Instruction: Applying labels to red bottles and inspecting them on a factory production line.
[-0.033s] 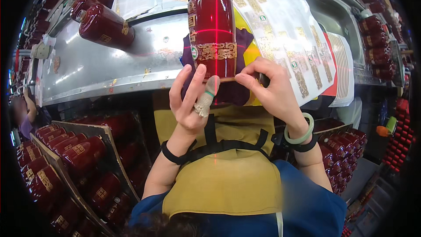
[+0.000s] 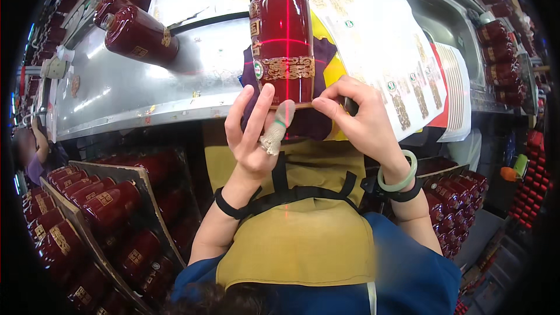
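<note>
A dark red glass bottle (image 2: 283, 26) with gold decoration lies neck away from me on a dark purple cloth (image 2: 328, 52). Red light lines cross its body. Along its near base edge runs a thin gold strip (image 2: 303, 105). At the right end of that strip, thumb and forefinger of my right hand (image 2: 364, 114) are pinched together. My left hand (image 2: 254, 140) has its fingers stretched apart beside the bottle's lower left. Its thumb, in a knitted cover (image 2: 274, 135) with a green band, presses on the base edge. A small dark object shows under my right fingers, too hidden to name.
Sheets of gold stickers (image 2: 379, 41) spread to the right on the metal worktop (image 2: 204, 70). More red bottles (image 2: 143, 38) are at the far left. Racks of bottles (image 2: 111, 198) stand below on both sides. A sink (image 2: 446, 29) is at the right.
My left thumb has shifted very slightly to the right along the bottle's base edge. The sticker sheets look brighter. My right hand and the bottle stay put.
</note>
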`<state>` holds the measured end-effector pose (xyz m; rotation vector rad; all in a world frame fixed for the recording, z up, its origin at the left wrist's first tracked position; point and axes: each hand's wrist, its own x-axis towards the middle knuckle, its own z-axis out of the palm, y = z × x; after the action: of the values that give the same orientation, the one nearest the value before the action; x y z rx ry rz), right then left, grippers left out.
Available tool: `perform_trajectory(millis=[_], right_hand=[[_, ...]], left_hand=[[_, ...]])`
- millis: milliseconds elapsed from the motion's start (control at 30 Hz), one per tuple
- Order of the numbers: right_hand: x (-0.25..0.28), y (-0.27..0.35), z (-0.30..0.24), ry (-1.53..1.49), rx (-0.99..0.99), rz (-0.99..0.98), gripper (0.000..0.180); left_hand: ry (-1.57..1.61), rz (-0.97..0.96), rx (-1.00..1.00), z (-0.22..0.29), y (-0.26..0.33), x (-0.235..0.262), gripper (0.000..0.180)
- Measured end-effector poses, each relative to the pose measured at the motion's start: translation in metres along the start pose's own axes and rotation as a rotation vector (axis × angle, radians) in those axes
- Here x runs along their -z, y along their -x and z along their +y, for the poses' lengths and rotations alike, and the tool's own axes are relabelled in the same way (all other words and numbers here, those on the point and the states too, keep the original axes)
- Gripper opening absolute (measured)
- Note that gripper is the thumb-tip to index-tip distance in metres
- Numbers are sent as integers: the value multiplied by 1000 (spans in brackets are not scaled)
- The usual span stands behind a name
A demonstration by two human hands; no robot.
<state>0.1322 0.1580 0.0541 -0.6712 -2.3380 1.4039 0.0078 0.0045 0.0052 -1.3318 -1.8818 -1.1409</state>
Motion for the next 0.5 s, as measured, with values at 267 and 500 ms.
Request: perform_trajectory(millis=[267, 500], right_hand=[[-2, -1, 1, -31, -21, -7, 24], [2, 1, -4, -32, -29, -13, 22]], left_hand=[[142, 2, 44, -11, 0, 0, 22], [114, 12, 100, -10, 8, 1, 18]])
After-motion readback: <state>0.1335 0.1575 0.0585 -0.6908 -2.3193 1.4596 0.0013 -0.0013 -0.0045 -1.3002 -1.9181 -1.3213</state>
